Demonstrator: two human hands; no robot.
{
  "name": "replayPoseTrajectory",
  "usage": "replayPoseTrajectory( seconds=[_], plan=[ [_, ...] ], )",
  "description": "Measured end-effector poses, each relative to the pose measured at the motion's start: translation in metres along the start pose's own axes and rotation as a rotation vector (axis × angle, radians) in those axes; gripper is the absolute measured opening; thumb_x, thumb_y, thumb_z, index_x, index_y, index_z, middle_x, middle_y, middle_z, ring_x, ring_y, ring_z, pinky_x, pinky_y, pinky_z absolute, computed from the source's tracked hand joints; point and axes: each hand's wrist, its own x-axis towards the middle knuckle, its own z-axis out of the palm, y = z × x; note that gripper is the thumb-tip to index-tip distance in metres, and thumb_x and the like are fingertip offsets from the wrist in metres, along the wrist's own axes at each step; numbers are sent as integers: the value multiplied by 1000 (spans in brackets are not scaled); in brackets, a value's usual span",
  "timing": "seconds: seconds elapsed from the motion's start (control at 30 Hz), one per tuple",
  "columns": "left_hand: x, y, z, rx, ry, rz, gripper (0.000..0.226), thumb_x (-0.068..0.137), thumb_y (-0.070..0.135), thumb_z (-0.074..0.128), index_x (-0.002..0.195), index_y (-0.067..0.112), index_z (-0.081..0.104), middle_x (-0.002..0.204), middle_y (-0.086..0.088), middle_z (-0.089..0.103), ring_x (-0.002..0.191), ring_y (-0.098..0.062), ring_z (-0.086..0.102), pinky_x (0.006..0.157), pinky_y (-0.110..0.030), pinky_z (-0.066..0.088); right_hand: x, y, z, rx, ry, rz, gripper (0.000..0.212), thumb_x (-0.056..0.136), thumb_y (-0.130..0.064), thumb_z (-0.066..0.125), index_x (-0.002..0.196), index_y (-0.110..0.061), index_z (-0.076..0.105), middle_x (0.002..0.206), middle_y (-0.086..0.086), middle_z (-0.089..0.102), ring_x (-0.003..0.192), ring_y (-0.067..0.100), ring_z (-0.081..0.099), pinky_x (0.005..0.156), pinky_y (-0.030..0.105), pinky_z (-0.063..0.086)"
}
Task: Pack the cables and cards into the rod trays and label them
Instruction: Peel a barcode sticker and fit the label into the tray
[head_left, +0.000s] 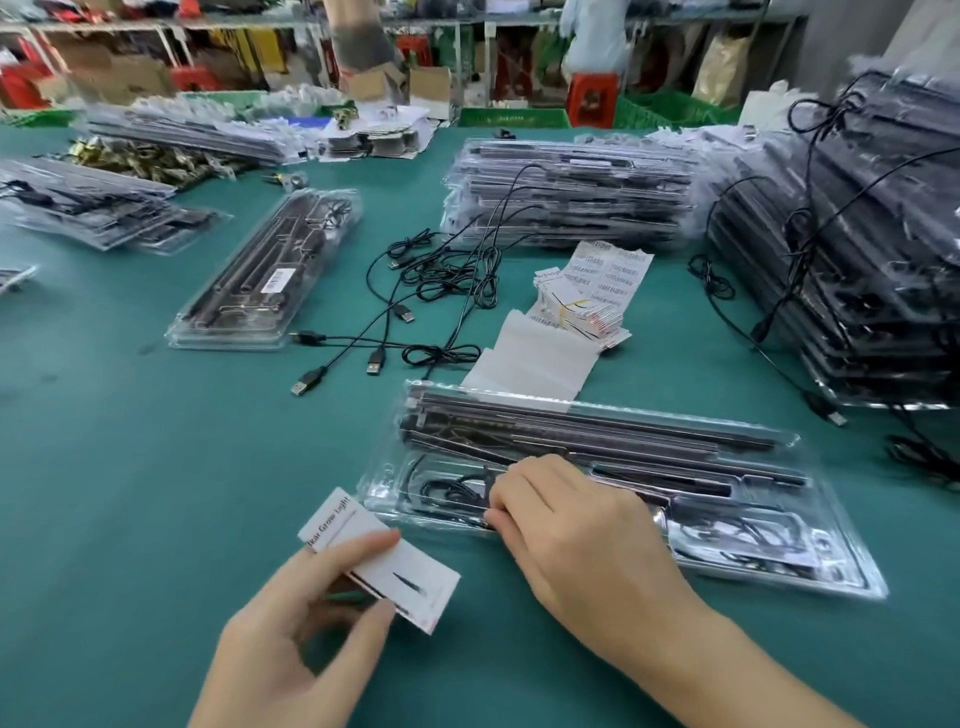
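Note:
A clear plastic rod tray (727, 483) with dark rods lies in front of me on the green table. My right hand (571, 525) rests on its near left part, fingertips pinching a coiled black cable (447, 488) into a compartment. My left hand (306, 639) holds a white printed card (384, 561) between thumb and fingers, just left of the tray. Loose black USB cables (415, 312) lie tangled in the middle of the table. A pile of cards (576, 312) and a label sheet (613, 270) sit beyond the tray.
Stacks of filled trays stand at the right (857, 249), centre back (566, 192) and left (98, 208). One closed tray with a barcode label (260, 275) lies left of the cables. White backing paper (535, 358) lies by the cards. A person stands at the far side.

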Motion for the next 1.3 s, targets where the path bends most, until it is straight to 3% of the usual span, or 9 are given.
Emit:
replayPoseTrajectory(
  seconds=[0.17,0.33,0.47,0.57,0.67,0.8,0.97,1.1,1.3],
  plan=[
    [6,0,8,263,-78,72,61,72,-7,85,108,42,76,111,35,66,96,11,64,84,0,43,-1,-4,4,-2,20,50,16,104,-22,55,90,-17,61,84,-5,58,72,15,54,50,29,47],
    [10,-4,29,302,39,69,59,77,2,85,117,44,71,84,24,57,69,1,52,66,-3,39,-2,-4,5,37,46,62,14,103,-20,58,90,-17,62,84,-5,57,72,15,53,52,29,47],
    [9,-6,40,393,156,95,42,92,18,76,125,42,68,69,18,49,59,-15,46,61,-26,42,-2,-4,5,58,62,80,17,103,-21,56,88,-17,62,83,-6,57,72,15,53,52,29,47],
    [10,-7,39,431,187,152,40,86,30,64,125,31,72,68,16,42,66,-17,41,58,-36,44,-1,-4,5,70,74,83,18,103,-22,56,87,-18,62,83,-7,57,71,14,53,51,28,46],
    [12,-4,36,487,192,214,42,90,39,51,123,25,74,73,12,50,73,-18,45,56,-44,49,-2,-3,6,78,81,90,18,103,-23,56,87,-18,62,83,-7,57,71,14,53,51,28,46],
    [12,-4,33,699,273,315,33,94,36,51,110,32,80,69,1,52,58,-30,47,53,-40,40,-2,-3,5,94,89,101,14,100,-22,63,86,-19,61,82,-8,56,69,14,52,49,27,44],
    [23,-17,19,792,361,520,21,99,31,62,106,38,80,64,4,44,59,-22,39,59,-36,32,-2,-4,6,109,84,105,14,97,-21,67,85,-19,61,81,-7,56,68,14,53,48,28,44],
    [33,-21,17,765,327,598,15,96,29,68,95,33,82,63,5,52,55,-23,47,58,-39,38,-2,-3,5,117,72,108,14,100,-23,62,86,-21,60,82,-9,55,69,13,51,49,25,41],
    [25,-25,19,620,195,503,25,93,34,59,104,28,80,98,12,70,88,-13,60,75,-35,41,-1,-3,5,112,73,102,15,99,-25,59,85,-21,61,81,-10,54,69,12,49,52,21,37]
  ],
)
